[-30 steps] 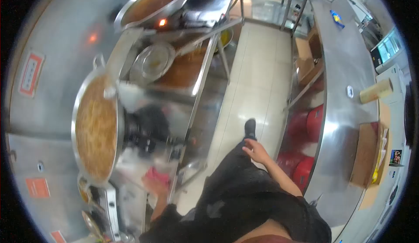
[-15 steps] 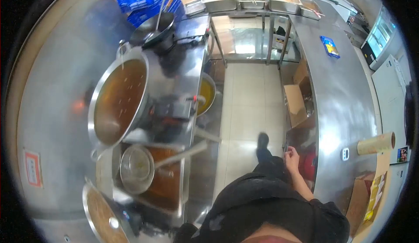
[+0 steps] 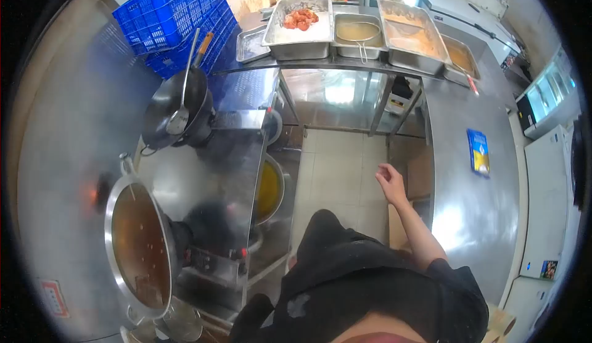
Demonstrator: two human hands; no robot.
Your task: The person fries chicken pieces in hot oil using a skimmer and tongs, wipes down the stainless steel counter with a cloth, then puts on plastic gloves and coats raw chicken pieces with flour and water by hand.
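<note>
Forward along the aisle I've come; the far trays and wok [image 3: 161, 110] are nearer, and my right hand [image 3: 391, 184] has swung out from beside the right counter [image 3: 456, 210]. Its fingers hang loosely bent, gripping nothing; my left hand is out of view, so I can't tell its state. Meat [image 3: 300, 19] sits in the far tray [image 3: 302, 51] on white powder [image 3: 287, 35], looking unmixed; further progress I can't judge. Beside it, a pan [image 3: 348, 51] holds liquid and a strainer [image 3: 359, 32]. A ladle [image 3: 178, 121] rests in the wok; brown liquid [image 3: 139, 232] fills the near-left pot [image 3: 110, 232].
</note>
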